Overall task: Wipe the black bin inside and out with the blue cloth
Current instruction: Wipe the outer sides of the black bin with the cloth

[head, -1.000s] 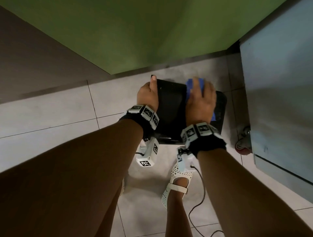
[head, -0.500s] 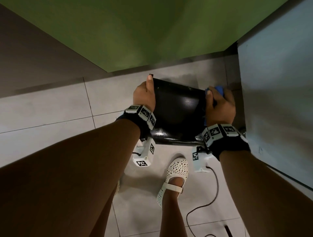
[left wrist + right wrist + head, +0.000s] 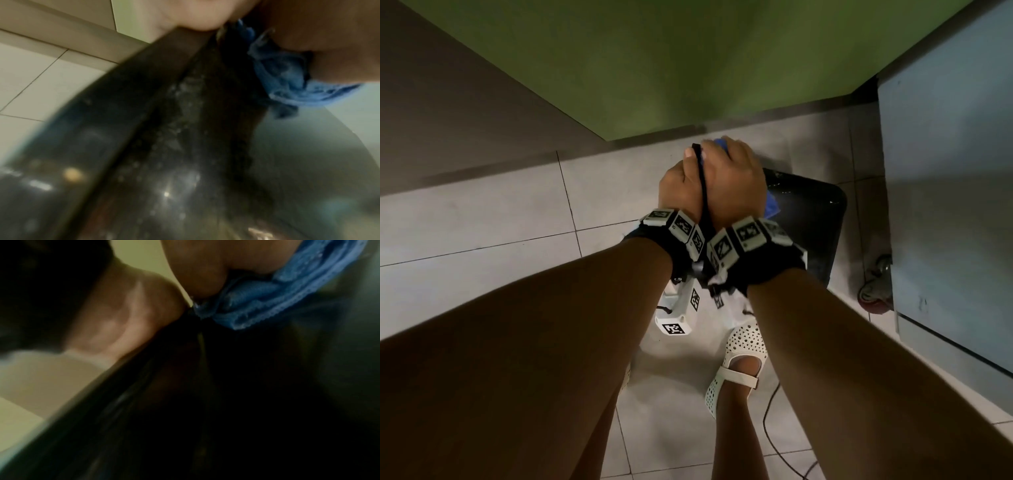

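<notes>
text: none legible | wrist bands (image 3: 681,228): black-white square marker patterns, seemingly no letters

Bin (image 3: 804,219) on floor (image 3: 482,222) near wall corner — cabinet (image 3: 945,171) right of it; both hands at bin's left rim, cloth (image 3: 770,207) under right hand (image 3: 732,185).

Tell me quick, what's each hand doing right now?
Left hand: grip closed on the rim of the black bin.
Right hand: holding the blue cloth against the bin, beside the left hand.
</notes>
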Demonstrator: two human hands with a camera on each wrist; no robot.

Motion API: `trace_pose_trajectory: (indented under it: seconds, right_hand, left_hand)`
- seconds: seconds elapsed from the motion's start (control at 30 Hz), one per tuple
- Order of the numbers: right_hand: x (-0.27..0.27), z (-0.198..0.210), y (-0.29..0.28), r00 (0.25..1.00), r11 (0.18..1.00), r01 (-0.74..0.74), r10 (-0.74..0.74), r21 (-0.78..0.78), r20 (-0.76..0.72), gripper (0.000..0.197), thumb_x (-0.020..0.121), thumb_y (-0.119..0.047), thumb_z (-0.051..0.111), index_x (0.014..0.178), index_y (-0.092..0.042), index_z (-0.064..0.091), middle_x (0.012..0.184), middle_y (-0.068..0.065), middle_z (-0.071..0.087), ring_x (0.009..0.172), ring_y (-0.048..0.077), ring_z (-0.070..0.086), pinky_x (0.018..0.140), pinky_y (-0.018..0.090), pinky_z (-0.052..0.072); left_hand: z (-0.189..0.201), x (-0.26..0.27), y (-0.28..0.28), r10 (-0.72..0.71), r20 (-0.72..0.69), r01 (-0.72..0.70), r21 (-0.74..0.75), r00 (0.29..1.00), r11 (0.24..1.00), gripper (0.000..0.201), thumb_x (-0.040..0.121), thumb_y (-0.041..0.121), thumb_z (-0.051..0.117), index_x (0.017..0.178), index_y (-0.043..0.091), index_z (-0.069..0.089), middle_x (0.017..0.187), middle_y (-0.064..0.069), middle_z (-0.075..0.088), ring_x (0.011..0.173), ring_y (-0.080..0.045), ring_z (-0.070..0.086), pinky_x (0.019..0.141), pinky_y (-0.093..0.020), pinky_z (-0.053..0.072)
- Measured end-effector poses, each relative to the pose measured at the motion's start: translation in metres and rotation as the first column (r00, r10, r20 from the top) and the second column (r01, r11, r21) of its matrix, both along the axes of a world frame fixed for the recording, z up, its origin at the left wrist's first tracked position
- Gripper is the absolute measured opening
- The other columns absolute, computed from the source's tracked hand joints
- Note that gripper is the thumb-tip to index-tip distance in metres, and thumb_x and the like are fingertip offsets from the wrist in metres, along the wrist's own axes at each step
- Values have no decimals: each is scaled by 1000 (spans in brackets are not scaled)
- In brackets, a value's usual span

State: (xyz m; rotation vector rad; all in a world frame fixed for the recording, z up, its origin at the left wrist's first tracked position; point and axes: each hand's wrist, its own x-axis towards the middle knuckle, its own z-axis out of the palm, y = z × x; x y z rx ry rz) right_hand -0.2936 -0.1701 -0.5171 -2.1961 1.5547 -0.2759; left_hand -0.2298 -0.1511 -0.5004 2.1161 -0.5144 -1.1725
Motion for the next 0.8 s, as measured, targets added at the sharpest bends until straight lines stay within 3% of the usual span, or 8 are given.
trace_pose_trajectory:
  seconds: [0.13, 0.2, 0.3, 0.4, 0.5, 0.63, 0.73, 0.8]
  right_hand:
    - [-1, 2, -13, 998, 998, 69, -69, 8, -13, 24, 88, -26, 49, 92, -12, 68, 87, 12, 68, 83, 31, 62, 67, 35, 49]
    - [-5, -1, -5, 999, 998, -5, 3, -56, -35, 33, 90, -31, 41, 96, -14, 68, 97, 13, 69, 91, 32, 64, 76, 41, 54]
    - [-19, -5, -2, 997, 995, -51, 45, -90, -70, 43, 91, -37, 30, 108, -17, 64, 110, 13, 66, 102, 33, 62, 82, 44, 52]
    - [-50, -14, -9, 979, 980, 136, -156, -144, -132, 34, 89, -32, 40, 102, -18, 69, 98, 13, 69, 86, 31, 65, 70, 37, 53]
    - [-98, -18, -11, 940, 941, 278, -308, -195, -149, 28, 87, -27, 48, 97, -17, 71, 92, 16, 70, 78, 34, 65, 63, 36, 53]
    - [-120, -16, -14, 898, 920, 387, -390, -57, -202, 32, 92, -26, 44, 111, -15, 66, 110, 22, 63, 96, 41, 58, 75, 40, 48]
    - [-98, -15, -15, 824, 848, 520, -529, -102, -202, 27, 78, -21, 47, 86, -15, 73, 85, 20, 68, 74, 38, 63, 61, 40, 53]
    - [-81, -10, -12, 854, 879, 462, -477, -119, -208, 26, 74, -23, 48, 81, -16, 72, 78, 16, 68, 68, 34, 64, 59, 36, 54]
  left_hand:
    - [0, 1, 1, -8, 17, 7, 13, 1000, 1000, 51, 99, 39, 28, 88, 4, 64, 95, -19, 68, 92, -33, 63, 85, -39, 51]
    - [0, 0, 4, -6, 12, 6, 8, 1000, 1000, 49, 99, 39, 29, 85, 6, 63, 89, -17, 67, 90, -34, 63, 83, -39, 51]
    - [3, -1, 5, -27, 50, 26, 33, 998, 999, 52, 100, 37, 27, 100, 1, 64, 99, -18, 66, 93, -29, 60, 81, -30, 45]
    - [3, 1, 2, -58, 80, 54, 46, 995, 997, 54, 100, 37, 25, 105, -2, 62, 106, -22, 65, 99, -31, 59, 84, -31, 43]
    - [2, 0, 2, -86, 78, 83, 48, 993, 995, 53, 100, 38, 24, 97, 2, 62, 95, -17, 63, 88, -26, 55, 80, -30, 42]
    - [2, -2, 0, -86, 71, 82, 51, 994, 995, 55, 100, 39, 24, 106, -1, 61, 100, -18, 64, 89, -23, 53, 86, -32, 44]
    - [3, -2, 0, -85, 60, 81, 59, 995, 995, 55, 100, 39, 23, 108, -1, 60, 98, -15, 62, 89, -21, 52, 87, -31, 45]
    - [1, -2, 0, -95, 71, 91, 58, 993, 994, 54, 100, 37, 23, 112, 0, 60, 109, -18, 64, 99, -26, 57, 82, -25, 40]
